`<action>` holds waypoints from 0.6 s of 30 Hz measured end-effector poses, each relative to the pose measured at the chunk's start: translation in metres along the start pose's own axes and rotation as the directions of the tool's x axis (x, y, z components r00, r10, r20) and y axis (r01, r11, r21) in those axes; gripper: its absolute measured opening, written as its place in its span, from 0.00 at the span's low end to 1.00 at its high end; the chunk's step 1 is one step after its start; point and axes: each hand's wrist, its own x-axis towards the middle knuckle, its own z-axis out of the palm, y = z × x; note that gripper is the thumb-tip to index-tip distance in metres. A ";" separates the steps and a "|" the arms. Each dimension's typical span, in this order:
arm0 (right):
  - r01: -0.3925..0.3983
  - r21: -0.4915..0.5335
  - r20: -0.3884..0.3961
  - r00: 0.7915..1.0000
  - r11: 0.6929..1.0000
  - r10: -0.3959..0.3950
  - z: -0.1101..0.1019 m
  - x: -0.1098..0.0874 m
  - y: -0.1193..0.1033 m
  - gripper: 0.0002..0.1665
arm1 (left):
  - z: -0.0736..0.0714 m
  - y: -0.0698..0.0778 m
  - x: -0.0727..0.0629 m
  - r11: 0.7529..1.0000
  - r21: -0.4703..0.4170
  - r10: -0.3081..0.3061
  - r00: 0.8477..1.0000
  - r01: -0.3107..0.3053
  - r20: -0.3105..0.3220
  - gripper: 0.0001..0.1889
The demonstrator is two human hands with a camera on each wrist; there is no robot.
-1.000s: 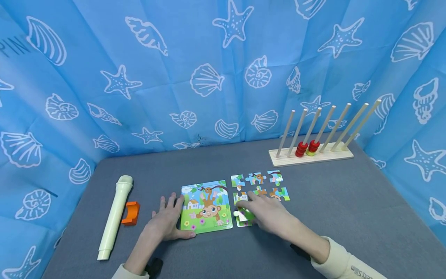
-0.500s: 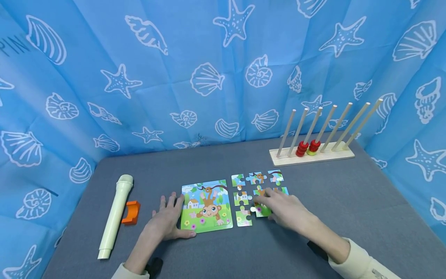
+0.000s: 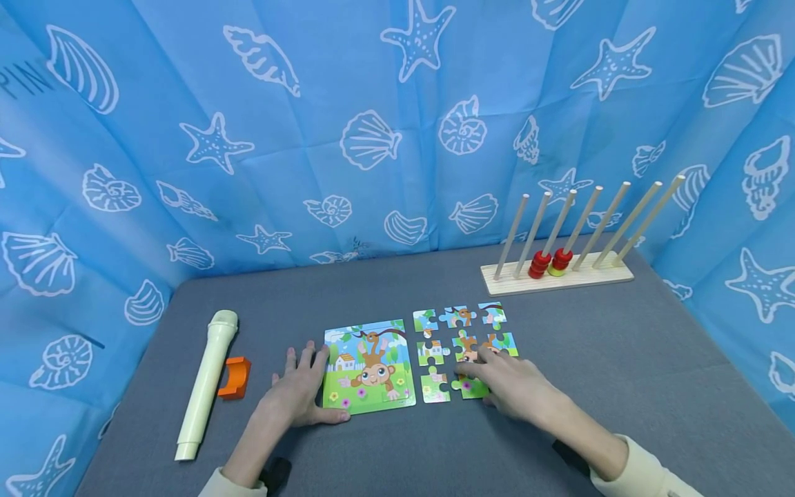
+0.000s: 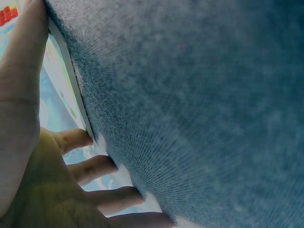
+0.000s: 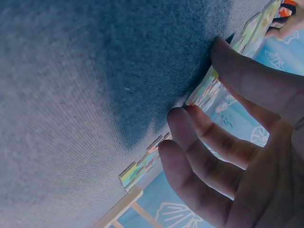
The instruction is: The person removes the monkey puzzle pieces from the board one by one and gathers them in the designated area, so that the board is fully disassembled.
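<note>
My left hand (image 3: 297,393) rests on the cloth with fingers spread. Its thumb and fingertips touch the left and bottom edges of a square puzzle board (image 3: 371,366) picturing a monkey. To the right of the board, my right hand (image 3: 518,390) pinches a green puzzle piece (image 3: 470,389) with a pink flower, down at table level. That piece sits in the bottom row, beside a corner piece (image 3: 435,388) with pale flowers. Above it are a house piece (image 3: 430,353), a monkey piece (image 3: 464,347) partly behind my fingers, and several others.
A wooden peg rack (image 3: 559,277) with red and yellow-green beads stands at the back right. A pale green toy microphone (image 3: 208,386) and an orange bracket-shaped block (image 3: 234,378) lie left of my left hand. Behind the grey table (image 3: 385,459) hangs a blue seashell curtain (image 3: 397,124).
My right hand has carried the flowered piece rightward from over the bottom-left corner piece down to the spot beside it. My left hand and the board stay put.
</note>
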 end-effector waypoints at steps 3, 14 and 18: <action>-0.007 0.012 0.011 1.000 1.000 0.007 0.000 0.001 0.001 0.34 | 0.000 0.000 0.000 1.000 -0.001 0.003 1.000 -0.003 -0.004 0.67; -0.014 0.007 0.032 0.999 1.000 0.014 0.000 0.001 0.001 0.29 | 0.000 -0.001 0.001 1.000 -0.008 0.003 1.000 -0.003 0.009 0.67; -0.009 0.009 0.034 0.999 1.000 0.009 0.000 0.001 0.001 0.27 | 0.000 -0.001 0.001 1.000 -0.007 -0.003 1.000 0.003 0.012 0.67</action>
